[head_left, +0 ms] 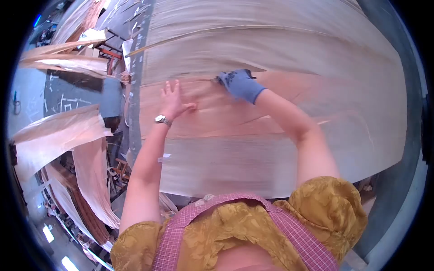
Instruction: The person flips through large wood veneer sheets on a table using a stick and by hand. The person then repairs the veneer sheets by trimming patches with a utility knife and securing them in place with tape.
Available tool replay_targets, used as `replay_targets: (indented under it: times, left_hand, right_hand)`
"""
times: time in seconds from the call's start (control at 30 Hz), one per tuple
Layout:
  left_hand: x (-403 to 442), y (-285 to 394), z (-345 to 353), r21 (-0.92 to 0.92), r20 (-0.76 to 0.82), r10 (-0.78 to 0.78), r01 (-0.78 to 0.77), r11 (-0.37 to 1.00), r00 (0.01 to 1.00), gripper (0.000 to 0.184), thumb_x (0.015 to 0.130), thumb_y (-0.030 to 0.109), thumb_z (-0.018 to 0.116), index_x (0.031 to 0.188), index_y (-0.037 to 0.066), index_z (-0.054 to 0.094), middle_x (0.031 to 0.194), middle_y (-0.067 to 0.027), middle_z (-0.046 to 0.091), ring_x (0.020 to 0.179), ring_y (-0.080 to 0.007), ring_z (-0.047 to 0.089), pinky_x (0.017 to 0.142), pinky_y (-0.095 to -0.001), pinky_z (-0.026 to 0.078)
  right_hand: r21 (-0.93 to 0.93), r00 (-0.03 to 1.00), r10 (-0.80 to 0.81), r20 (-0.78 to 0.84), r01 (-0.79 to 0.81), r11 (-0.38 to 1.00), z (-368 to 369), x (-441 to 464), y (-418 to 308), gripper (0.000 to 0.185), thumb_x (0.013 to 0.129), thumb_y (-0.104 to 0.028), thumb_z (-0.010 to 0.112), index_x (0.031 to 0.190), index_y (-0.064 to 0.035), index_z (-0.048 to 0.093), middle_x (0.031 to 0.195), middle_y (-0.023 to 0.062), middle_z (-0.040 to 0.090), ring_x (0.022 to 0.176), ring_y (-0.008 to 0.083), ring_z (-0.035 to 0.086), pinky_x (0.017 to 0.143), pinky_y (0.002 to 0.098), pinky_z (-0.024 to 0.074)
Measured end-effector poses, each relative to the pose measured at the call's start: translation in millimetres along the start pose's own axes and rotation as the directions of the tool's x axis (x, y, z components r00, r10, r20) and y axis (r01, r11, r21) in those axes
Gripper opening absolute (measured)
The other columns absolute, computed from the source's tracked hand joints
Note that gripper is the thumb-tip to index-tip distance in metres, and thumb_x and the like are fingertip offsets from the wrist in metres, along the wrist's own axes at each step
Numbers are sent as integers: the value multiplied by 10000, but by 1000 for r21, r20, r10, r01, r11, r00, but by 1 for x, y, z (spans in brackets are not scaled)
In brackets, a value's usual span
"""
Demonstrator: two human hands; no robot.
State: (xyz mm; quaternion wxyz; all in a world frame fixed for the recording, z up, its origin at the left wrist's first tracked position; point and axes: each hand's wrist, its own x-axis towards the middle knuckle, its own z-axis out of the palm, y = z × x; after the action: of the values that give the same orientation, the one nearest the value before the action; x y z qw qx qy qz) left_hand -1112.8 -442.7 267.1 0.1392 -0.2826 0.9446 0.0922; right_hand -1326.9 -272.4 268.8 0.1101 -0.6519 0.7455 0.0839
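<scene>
A reddish wood-like sheet (217, 120) lies across larger, paler sheets (226, 158) on the work surface. My left hand (173, 101), bare and with a watch on the wrist, rests on the reddish sheet with its fingers spread. To its right, my right hand (240, 84) wears a blue-grey glove and is closed around a small dark tool (218, 79), mostly hidden by the glove. The tool's tip is at the upper edge of the reddish sheet.
A dark edge strip (135, 99) borders the work surface on the left. Beyond it, more thin sheets (58, 133) hang or lie in stacks over the floor. A narrow strip (181, 36) runs across the upper sheets. A grey-blue rim (404, 149) curves along the right.
</scene>
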Motion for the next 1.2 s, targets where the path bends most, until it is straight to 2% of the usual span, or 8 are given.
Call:
replay_targets:
  times: [0.37, 0.67, 0.77, 0.9, 1.0, 1.13, 1.17, 1.2]
  left_hand:
    - [2, 2, 0, -32, 36, -39, 40, 999, 999, 1204, 606, 570, 819, 1482, 0, 220, 1488, -320, 251, 1438, -423, 126, 1159, -518, 134]
    - [2, 1, 0, -38, 40, -66, 68, 997, 997, 1205, 593, 543, 840, 1485, 23, 218, 1487, -348, 215, 1424, -432, 177, 1156, -496, 184]
    - [6, -2, 3, -25, 28, -43, 44, 999, 999, 1209, 585, 561, 834, 1482, 26, 225, 1489, -346, 211, 1426, -425, 175, 1158, -493, 180]
    - [6, -11, 15, -16, -24, -13, 13, 1000, 1000, 1215, 580, 582, 823, 1481, 27, 226, 1483, -342, 228, 1431, -412, 169, 1160, -491, 175]
    - [3, -6, 10, -26, -11, -35, 34, 999, 999, 1219, 586, 583, 819, 1483, 23, 213, 1480, -338, 238, 1431, -412, 166, 1156, -493, 180]
    - [4, -3, 12, -31, -1, -49, 49, 998, 999, 1258, 583, 569, 829, 1501, 45, 148, 1494, -333, 210, 1433, -410, 163, 1154, -489, 188]
    - [4, -6, 14, -39, -36, -34, 33, 999, 999, 1269, 582, 563, 833, 1505, 51, 130, 1498, -332, 200, 1434, -409, 159, 1155, -484, 189]
    - [3, -10, 17, -46, -70, -21, 18, 999, 997, 1280, 581, 557, 836, 1510, 57, 111, 1502, -331, 189, 1435, -408, 156, 1155, -479, 189]
  right_hand:
    - [109, 959, 276, -69, -267, 957, 53, -196, 157, 198, 956, -225, 437, 1109, -132, 519, 892, 139, 694, 787, 325, 688, 623, 473, 523]
    - [33, 822, 564, 84, -567, 823, 90, -291, 199, 243, 955, -266, 470, 1147, -125, 517, 962, 162, 679, 857, 342, 670, 699, 483, 517]
    - [251, 765, 643, -45, -614, 748, 95, -300, 199, 268, 951, -295, 499, 1168, -139, 508, 1003, 154, 669, 890, 353, 656, 725, 479, 512]
    - [532, 635, 686, -355, -466, 707, 95, -266, 205, 303, 921, -317, 558, 1178, -157, 534, 1000, 123, 656, 885, 359, 637, 738, 464, 510]
    - [385, 627, 711, -317, -600, 701, 93, -265, 217, 275, 914, -290, 570, 1147, -145, 579, 997, 120, 652, 890, 351, 631, 734, 461, 507]
    - [476, 409, 644, -646, -443, 759, 63, -291, 183, 196, 888, -195, 604, 1060, -105, 627, 918, 107, 644, 850, 317, 639, 703, 404, 512]
    - [786, 352, 815, -461, -265, 559, 64, -293, 172, 182, 842, -150, 653, 1008, -78, 646, 909, 103, 643, 858, 289, 651, 707, 369, 510]
    - [934, 433, 867, -247, -130, 331, 54, -299, 155, 166, 829, -146, 665, 979, -75, 653, 920, 102, 645, 881, 275, 647, 715, 366, 507]
